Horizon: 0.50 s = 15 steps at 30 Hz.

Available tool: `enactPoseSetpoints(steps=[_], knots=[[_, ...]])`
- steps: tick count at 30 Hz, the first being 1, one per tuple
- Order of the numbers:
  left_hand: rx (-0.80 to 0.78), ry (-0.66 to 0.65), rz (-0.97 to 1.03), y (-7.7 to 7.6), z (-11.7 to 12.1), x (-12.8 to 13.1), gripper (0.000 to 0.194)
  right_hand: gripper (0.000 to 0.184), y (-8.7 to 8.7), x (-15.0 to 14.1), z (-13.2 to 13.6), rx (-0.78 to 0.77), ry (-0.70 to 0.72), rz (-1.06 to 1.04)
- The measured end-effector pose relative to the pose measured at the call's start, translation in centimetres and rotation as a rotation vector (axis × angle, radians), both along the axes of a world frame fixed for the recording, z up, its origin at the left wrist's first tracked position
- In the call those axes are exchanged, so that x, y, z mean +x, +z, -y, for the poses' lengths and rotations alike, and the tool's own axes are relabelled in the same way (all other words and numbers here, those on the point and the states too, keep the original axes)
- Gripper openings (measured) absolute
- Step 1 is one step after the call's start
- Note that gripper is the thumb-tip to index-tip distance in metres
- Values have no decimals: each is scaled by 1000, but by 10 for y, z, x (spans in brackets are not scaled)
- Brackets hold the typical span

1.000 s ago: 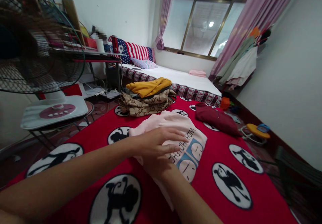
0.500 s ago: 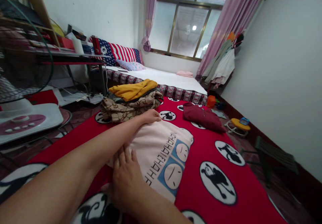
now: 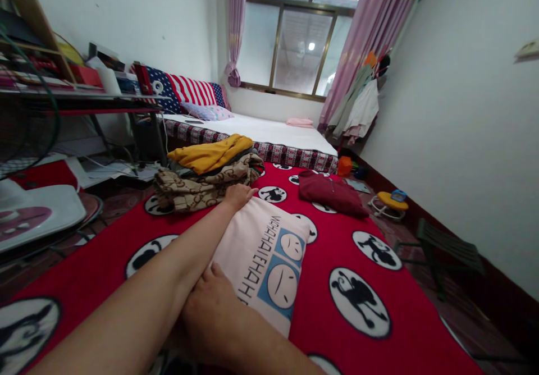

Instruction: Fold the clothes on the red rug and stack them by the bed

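A pale pink shirt, folded into a block, lies on the red blanket in front of me. Black lettering and two round cartoon faces on blue squares are printed on it. At its far left corner, my left hand is closed on the cloth, the arm stretched across the shirt's left side. My right hand is at the near left edge, close against the left forearm. Its fingers are bent onto the fabric, partly hidden by that forearm.
Beyond my left hand sits a pile of clothes, a mustard garment over brown patterned cloth. A folded maroon garment lies far right. A fan base and desk stand left; a yellow stool and dark folding chair stand right.
My view has swung slightly right. The right hand's fingers, earlier spread along the shirt's left edge, have drawn in beside the left forearm. My left hand stays at the far corner.
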State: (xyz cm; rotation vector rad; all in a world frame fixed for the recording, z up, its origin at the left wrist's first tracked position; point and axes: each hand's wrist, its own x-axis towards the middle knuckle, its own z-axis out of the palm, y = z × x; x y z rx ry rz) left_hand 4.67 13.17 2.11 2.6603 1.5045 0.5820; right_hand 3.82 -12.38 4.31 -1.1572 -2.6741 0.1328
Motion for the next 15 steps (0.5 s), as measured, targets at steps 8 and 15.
enactPoseSetpoints(steps=[8, 15], knots=[[-73, -229, 77, -15, 9, -48, 45, 36, 14, 95, 1, 0, -256, -565], [-265, -539, 171, -19, 40, -119, 49, 75, -13, 188, 25, 89, -280, -177]])
